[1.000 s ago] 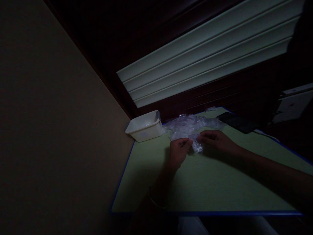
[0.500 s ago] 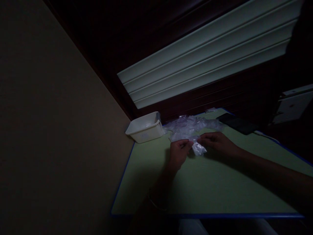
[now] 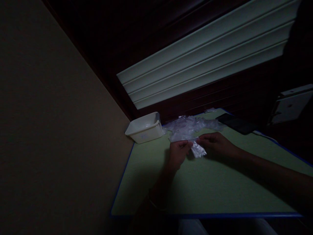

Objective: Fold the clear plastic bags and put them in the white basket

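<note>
A small clear plastic bag [image 3: 198, 150] hangs between my two hands, its shiny lower part over the table. My left hand [image 3: 179, 151] pinches its upper left edge between thumb and fingers. On the other side, my right hand [image 3: 212, 141] pinches the upper right edge. Just beyond the hands lies a loose pile of crumpled clear plastic bags [image 3: 183, 128], partly hidden by my fingers. The dim light hides whether the held bag contains anything.
A white plastic bin [image 3: 149, 133] stands at the table's back left, against the wall. A dark flat device [image 3: 236, 123] lies at the back right, with a pale cable [image 3: 265, 135] beside it. The pale green table [image 3: 220, 189] has a blue edge.
The held bag looks flatter and slightly lower between my fingers. Both hands have barely moved and keep their pinch; the pile and bin are unchanged.
</note>
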A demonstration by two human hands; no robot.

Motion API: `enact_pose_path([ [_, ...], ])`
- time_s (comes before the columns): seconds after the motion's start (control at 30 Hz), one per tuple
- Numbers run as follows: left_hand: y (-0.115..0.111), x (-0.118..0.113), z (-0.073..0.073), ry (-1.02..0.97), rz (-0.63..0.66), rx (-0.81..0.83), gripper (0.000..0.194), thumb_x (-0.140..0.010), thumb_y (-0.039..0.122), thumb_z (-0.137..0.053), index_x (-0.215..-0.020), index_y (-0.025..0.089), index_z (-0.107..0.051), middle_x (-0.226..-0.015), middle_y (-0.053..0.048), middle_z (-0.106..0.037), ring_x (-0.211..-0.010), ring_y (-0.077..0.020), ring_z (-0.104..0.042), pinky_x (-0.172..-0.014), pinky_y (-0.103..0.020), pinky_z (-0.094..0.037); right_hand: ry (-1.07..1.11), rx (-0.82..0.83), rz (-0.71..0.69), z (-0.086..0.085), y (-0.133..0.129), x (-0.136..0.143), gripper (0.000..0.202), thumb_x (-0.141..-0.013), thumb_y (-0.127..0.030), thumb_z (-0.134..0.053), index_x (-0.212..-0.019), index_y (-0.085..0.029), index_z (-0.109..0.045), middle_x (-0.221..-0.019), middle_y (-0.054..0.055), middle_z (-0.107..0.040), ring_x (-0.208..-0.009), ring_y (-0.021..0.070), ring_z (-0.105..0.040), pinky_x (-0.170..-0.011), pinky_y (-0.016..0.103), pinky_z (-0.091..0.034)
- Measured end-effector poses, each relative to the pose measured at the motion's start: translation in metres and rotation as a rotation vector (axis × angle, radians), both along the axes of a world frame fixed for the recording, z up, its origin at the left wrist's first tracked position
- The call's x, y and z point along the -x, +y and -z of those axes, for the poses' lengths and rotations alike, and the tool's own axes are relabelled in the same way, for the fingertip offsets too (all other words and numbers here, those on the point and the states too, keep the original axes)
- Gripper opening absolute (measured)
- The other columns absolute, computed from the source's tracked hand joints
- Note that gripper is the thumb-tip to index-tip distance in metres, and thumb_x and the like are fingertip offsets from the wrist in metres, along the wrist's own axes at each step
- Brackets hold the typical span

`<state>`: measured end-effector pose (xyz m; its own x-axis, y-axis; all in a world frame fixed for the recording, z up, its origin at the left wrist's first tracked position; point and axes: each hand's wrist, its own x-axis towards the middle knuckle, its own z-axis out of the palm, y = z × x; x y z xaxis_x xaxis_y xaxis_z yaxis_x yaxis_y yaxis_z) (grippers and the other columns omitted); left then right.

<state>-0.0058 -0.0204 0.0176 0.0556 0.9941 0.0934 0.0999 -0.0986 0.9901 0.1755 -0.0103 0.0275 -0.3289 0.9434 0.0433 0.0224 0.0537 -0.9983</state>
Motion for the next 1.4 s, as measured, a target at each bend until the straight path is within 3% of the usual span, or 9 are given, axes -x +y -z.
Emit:
enact_pose_path([
  [0.4, -0.0021, 0.0009, -0.0064, -0.081, 0.031, 0.008, 0.032, -0.068, 0.043, -0.077, -0.070, 0.011, -0.073, -0.051, 0.001, -0.055, -0.048, -0.0069, -0.041, -0.050, -0.022, -0.031, 0.011, -0.061, -0.029, -0.0005, 0.0057, -0.0041, 0.036, -0.073, -0.051, -0.070, -0.072, -0.015, -0.070, -0.062, 0.001, -0.061, -0.056, 0.0139, -0.052, -0.053, 0.028, -0.041],
  [0.73, 0.0034, 0.0036, 0.0002, -0.154, 0.018, -0.017, 0.028, -0.067, 0.031, -0.076, -0.090, 0.013, -0.076, -0.062, -0.002, -0.064, -0.050, -0.0069, -0.046, -0.051, -0.022, -0.035, 0.110, -0.026, -0.011, -0.0003, 0.0078, -0.0048, 0.034, -0.066, -0.046, -0.076, -0.083, -0.016, -0.074, -0.073, 0.004, -0.069, -0.064, 0.0171, -0.060, -0.062, 0.031, -0.046],
  [1.1, 0.0010, 0.0047, -0.0028, -0.008, 0.009, -0.104, 0.022, -0.078, 0.028, -0.062, -0.085, 0.015, -0.077, -0.059, -0.002, -0.062, -0.053, -0.0090, -0.048, -0.051, -0.021, -0.035, 0.102, -0.047, 0.013, 0.0010, 0.0098, -0.0066, 0.024, -0.070, -0.041, -0.069, -0.074, -0.018, -0.073, -0.070, 0.004, -0.068, -0.062, 0.0165, -0.057, -0.062, 0.031, -0.045],
  [1.27, -0.0015, 0.0020, -0.0034, 0.046, 0.009, -0.164, 0.024, -0.076, 0.035, -0.069, -0.085, 0.015, -0.076, -0.082, -0.008, -0.071, -0.071, -0.0152, -0.061, -0.064, -0.026, -0.046, 0.054, -0.023, 0.022, 0.0031, 0.0079, -0.0040, 0.030, -0.073, -0.047, -0.068, -0.076, -0.017, -0.070, -0.063, 0.001, -0.061, -0.055, 0.0137, -0.051, -0.053, 0.028, -0.041],
  [1.4, 0.0002, 0.0000, -0.0013, -0.060, 0.038, -0.134, 0.040, -0.070, 0.031, -0.077, -0.106, 0.015, -0.070, -0.087, -0.007, -0.070, -0.075, -0.0148, -0.062, -0.067, -0.025, -0.048, 0.045, -0.098, 0.010, 0.0035, 0.0080, -0.0030, 0.030, -0.072, -0.045, -0.072, -0.080, -0.017, -0.069, -0.065, 0.000, -0.061, -0.057, 0.0130, -0.052, -0.054, 0.027, -0.039],
])
